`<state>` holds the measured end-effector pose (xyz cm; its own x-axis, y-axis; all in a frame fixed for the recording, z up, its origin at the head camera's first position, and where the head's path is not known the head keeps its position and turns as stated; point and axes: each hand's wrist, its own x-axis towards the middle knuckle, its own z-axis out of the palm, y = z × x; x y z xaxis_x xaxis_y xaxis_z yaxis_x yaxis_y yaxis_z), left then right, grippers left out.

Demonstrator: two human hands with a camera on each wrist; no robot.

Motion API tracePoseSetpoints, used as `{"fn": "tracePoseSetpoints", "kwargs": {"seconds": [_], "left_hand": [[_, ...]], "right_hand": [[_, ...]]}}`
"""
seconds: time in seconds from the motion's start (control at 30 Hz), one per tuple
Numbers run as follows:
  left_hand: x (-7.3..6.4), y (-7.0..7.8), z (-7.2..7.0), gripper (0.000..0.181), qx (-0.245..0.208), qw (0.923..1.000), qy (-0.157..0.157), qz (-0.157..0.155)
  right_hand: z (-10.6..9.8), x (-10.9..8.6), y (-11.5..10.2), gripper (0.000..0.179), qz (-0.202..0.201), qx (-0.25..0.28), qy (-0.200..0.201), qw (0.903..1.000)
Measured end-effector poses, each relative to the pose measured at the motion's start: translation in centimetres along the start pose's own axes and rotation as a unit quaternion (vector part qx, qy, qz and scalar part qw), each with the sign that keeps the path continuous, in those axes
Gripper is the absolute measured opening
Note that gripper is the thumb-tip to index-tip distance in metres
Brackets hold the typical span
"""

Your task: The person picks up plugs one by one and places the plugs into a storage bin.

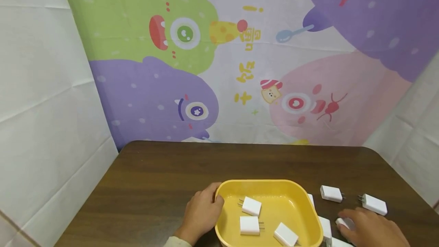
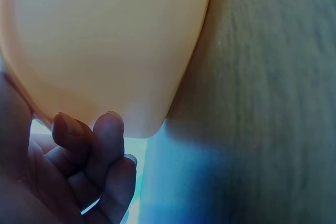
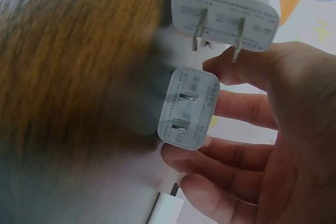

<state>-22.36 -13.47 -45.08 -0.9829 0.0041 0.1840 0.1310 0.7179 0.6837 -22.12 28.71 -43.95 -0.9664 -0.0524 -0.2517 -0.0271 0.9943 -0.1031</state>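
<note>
- Right grip [image 1: 375, 228] pinching a white charger [image 3: 188, 111], which sits right of yellow tub [image 1: 279, 209].
- Charger's prong face toward right wrist cam; full long axis hidden.
- Right grip nearer charger; left grip [image 1: 203, 212] holding tub's left rim.

A yellow box [image 1: 259, 186] is set on the brown desk [image 1: 164, 174], and its left edge is held by the left hand [image 1: 204, 212]. Three white plugs [image 1: 250, 225] are seen inside. One small plug [image 1: 347, 223] is held by the right hand [image 1: 375, 227]. Two loose plugs [image 1: 374, 204] are seen beyond that hand. More plugs [image 1: 324, 226] are partly hidden at the box's right side. Funny monsters [image 1: 161, 94] are printed on the back cloth [image 1: 233, 56].
</note>
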Motion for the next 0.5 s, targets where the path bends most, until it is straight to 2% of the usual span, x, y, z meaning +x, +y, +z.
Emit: {"fn": "tracePoseSetpoints", "kwargs": {"seconds": [0.23,0.5], "left_hand": [[0.08,0.23,-0.04,0.035,0.000,1.0000,-0.007,-0.004],[0.01,0.08,-0.03,0.034,-0.004,1.0000,-0.002,0.000]], "right_hand": [[-0.26,-0.20,0.02,0.045,0.011,0.001,0.003,0.9999],[-0.75,-0.61,-0.23,0.042,0.005,0.002,0.039,0.9992]]}}
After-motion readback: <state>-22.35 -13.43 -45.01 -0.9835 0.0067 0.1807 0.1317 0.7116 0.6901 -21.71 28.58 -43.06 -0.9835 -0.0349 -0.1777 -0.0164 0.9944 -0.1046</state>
